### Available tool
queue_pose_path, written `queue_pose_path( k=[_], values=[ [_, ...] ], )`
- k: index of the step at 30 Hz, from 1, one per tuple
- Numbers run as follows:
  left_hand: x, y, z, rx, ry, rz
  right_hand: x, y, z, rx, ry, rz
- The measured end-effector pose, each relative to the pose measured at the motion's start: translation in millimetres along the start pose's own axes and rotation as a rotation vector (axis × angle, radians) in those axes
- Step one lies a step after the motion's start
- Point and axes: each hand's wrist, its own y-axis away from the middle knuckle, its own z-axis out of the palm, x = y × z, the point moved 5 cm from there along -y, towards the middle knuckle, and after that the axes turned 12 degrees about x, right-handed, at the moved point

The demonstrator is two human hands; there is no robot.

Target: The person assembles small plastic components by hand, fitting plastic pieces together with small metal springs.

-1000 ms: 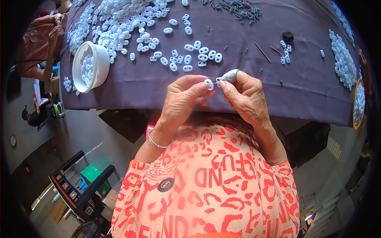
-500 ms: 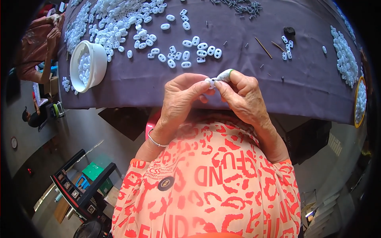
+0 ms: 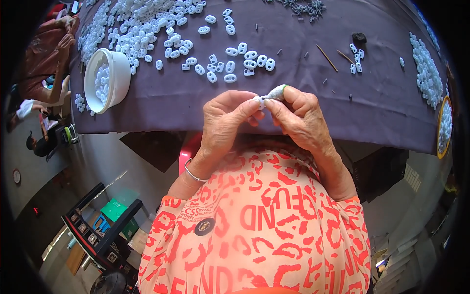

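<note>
A small white oval plastic piece with holes (image 3: 261,102) is pinched between my two hands above the near edge of the table. My left hand (image 3: 223,116) is closed, thumb and forefinger gripping the piece's left side. From the right, my right hand (image 3: 304,117) pinches it, its forefinger wrapped in white tape with a green edge. A dark spot shows at the top of the piece; the fingertips cover the rest. Just beyond my hands lie several loose white two-hole pieces (image 3: 230,78).
A purple cloth covers the table (image 3: 171,108). At left stand a white tub (image 3: 120,81) of pieces and a large white heap (image 3: 142,29). Small grey pins (image 3: 303,9) lie at the back, thin brown sticks (image 3: 327,58) at right. A yellow-rimmed basket (image 3: 443,147) sits far right; another person (image 3: 46,54) is at left.
My hands keep the same pinch on the white piece, with only a slight shift of the fingers. At far left, a white sleeve has come into view.
</note>
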Motion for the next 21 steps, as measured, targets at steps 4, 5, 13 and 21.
queue_pose_path(
  k=[4, 5, 13, 21],
  values=[
    [0.8, -0.4, 0.8, -0.005, -0.012, 0.025, 1.6, 0.0, -0.3, -0.007, -0.007, 0.015],
    [1.1, -0.5, 0.8, -0.005, -0.016, 0.034, 2.1, 0.1, 0.0, -0.013, -0.011, 0.027],
    [-0.5, -2.5, 0.3, 0.002, -0.027, 0.039, 8.3, -1.6, 1.3, -0.043, -0.031, 0.103],
    [-1.2, -4.7, -1.1, 0.000, -0.065, 0.025, 9.0, -3.1, 0.8, -0.080, -0.110, 0.185]
  ],
)
